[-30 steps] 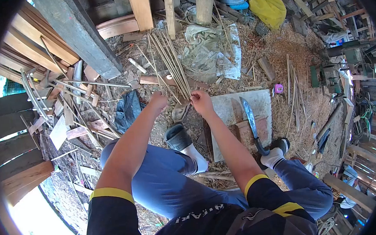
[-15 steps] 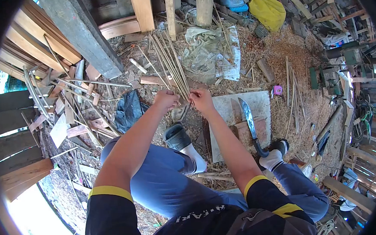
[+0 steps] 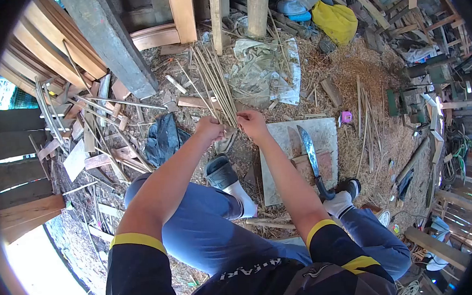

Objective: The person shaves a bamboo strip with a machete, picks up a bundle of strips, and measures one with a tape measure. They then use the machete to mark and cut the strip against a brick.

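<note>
Currently held: bamboo strips (image 3: 215,78), upper centre
Fingers: left hand (image 3: 210,128), right hand (image 3: 252,124) closed round their lower ends
Handling: likely light, springy, splintery

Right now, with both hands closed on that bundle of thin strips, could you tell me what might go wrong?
1. The bundle of thin strips fans out beyond the left hand and right hand; loose ones could slip from the grip, and split edges may cut skin.
2. The machete lies bare on the pale board, its handle near the right foot; a shifted leg could catch it.
</note>
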A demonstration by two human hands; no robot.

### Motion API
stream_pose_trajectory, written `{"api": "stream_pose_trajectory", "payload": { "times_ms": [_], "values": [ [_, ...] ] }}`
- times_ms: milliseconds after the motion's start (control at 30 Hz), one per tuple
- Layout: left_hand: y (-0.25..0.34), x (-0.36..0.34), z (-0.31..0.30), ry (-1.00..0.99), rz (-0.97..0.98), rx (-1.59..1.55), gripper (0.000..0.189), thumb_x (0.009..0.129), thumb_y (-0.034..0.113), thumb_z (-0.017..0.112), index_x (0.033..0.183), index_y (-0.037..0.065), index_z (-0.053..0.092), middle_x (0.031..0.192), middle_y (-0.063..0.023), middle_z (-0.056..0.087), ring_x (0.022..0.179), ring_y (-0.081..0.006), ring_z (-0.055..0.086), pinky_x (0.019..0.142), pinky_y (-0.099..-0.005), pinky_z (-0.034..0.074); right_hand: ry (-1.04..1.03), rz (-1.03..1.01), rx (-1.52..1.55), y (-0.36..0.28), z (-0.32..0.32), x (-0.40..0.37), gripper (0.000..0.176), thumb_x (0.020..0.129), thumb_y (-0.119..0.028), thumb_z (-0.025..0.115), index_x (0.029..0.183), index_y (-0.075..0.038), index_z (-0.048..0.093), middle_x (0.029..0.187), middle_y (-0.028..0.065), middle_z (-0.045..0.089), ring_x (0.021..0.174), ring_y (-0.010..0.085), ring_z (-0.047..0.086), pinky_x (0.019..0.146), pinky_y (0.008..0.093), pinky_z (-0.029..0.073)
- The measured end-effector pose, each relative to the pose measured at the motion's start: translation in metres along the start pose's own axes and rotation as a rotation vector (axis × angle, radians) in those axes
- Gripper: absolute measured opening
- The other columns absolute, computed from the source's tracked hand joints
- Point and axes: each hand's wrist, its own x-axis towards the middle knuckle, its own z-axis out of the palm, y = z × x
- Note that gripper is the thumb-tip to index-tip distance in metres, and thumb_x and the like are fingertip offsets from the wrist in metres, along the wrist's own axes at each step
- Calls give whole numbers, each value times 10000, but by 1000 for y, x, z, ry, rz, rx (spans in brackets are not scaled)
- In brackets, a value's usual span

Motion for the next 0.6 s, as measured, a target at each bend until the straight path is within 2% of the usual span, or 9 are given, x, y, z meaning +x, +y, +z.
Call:
{"api": "stream_pose_trajectory", "payload": {
  "times_ms": [33,133,333,433,533,600],
  "values": [
    [-1,-1,-1,14,8,-22,228,828,38,824,963,-2,643,766,-97,695,608,-174,679,500,-313,568,12,-21,-20,10,2,7,207,902,-85,708,1057,45,749,735,66,710,611,121,631,555,299,485],
    [-6,-1,-4,-3,22,-40,263,819,70,851,944,4,630,734,-83,672,560,-154,646,472,-310,550,33,-65,-67,18,7,14,228,880,-105,742,1055,41,749,768,88,735,623,133,655,577,301,505],
    [-7,-3,-8,63,-3,48,278,816,85,860,947,10,626,769,-82,678,594,-153,653,481,-302,536,20,-52,-72,5,10,7,250,863,-111,767,1064,37,749,820,102,755,647,143,675,602,318,532],
    [-2,-9,-10,30,-19,69,215,838,130,844,942,46,676,802,-50,712,665,-146,682,596,-319,588,29,-92,-82,10,12,10,246,865,-107,765,1064,36,750,820,97,755,650,143,675,606,318,534],
    [-2,-11,-12,25,-2,32,208,845,130,835,952,44,678,805,-50,717,660,-146,682,596,-321,588,30,-74,-84,10,11,7,245,867,-105,765,1067,36,750,821,98,755,658,142,677,613,316,535],
    [-2,-11,-12,36,2,17,205,840,84,822,958,18,666,801,-68,706,638,-154,676,553,-313,574,34,-63,-88,9,11,6,247,870,-108,766,1071,36,749,823,101,756,669,140,680,621,312,536]
  ]
}}
